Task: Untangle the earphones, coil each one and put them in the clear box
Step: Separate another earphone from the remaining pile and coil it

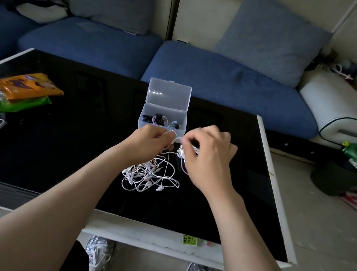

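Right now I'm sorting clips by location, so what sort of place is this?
Most likely a home living room: a blue sofa with cushions stands behind a low black coffee table, and snack packets and tangled earphones lie on it.

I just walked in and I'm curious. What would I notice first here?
Your eye lands on the left hand and right hand, together in the middle of the black table, both holding cord from the white earphones heaped in a tangle just nearer the person. Right behind the hands stands the clear box, lid up, with dark earphones inside.
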